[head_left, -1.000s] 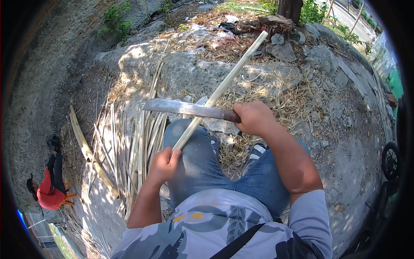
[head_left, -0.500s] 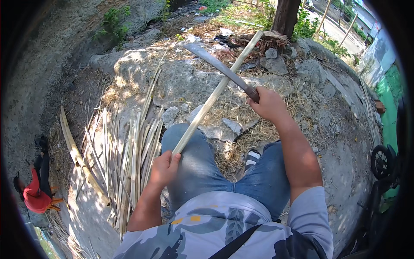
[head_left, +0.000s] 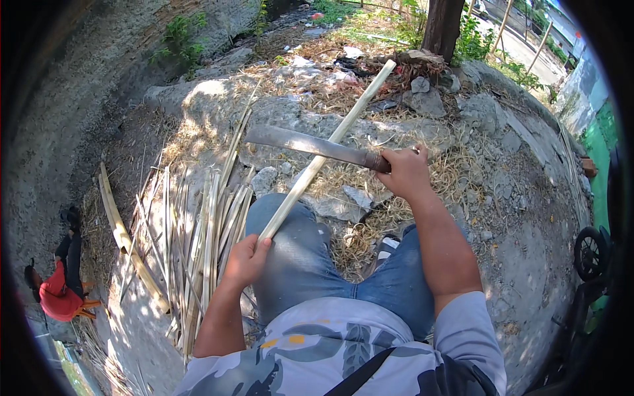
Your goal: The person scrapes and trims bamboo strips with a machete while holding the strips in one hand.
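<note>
A long pale bamboo strip [head_left: 347,125] slants up and away from my left thigh. My left hand [head_left: 247,259] is closed round its near end, thumb along the top. My right hand [head_left: 404,173] grips the dark handle of a machete [head_left: 300,141], whose broad, curved blade points left. The blade crosses the strip about midway along its length, seemingly laid against it; exact contact is hard to make out. Beside my left knee lies a heap of split bamboo strips [head_left: 206,231], with a longer curved bamboo piece [head_left: 117,228] to its left.
Dry shavings [head_left: 360,241] litter the ground between my feet, among broken rocks [head_left: 426,99]. A tree trunk [head_left: 441,28] stands at the far side. A person in red [head_left: 59,294] sits at far left. A wheeled vehicle [head_left: 588,254] is at right.
The machete has come down along the strip towards me, and its blade has turned from slanting to nearly level. The strip's far end has dipped slightly; my left hand keeps its hold.
</note>
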Tool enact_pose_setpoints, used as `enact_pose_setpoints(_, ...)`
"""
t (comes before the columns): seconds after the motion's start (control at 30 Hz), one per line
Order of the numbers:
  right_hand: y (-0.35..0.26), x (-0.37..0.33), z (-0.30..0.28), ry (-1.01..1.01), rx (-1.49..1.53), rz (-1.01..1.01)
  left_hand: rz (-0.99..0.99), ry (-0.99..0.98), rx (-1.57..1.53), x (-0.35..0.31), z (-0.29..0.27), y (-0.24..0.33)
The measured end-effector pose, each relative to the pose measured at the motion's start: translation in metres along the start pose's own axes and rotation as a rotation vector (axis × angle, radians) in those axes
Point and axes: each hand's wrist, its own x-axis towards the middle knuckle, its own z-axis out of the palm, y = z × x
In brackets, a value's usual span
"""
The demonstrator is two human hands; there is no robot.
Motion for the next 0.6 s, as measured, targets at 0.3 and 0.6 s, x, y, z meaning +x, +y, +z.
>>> enact_pose_setpoints(0.3, -0.004, 0.000, -0.009, -0.162, 0.080, -0.047, 0.028, 0.007, 0.014, 0.005, 0.000, -0.007)
enact_pose_setpoints(0.6, -0.034, -0.009, -0.002, -0.224, 0.153, -0.318, 0.013, -0.001, -0.026, 0.004, -0.001, -0.005)
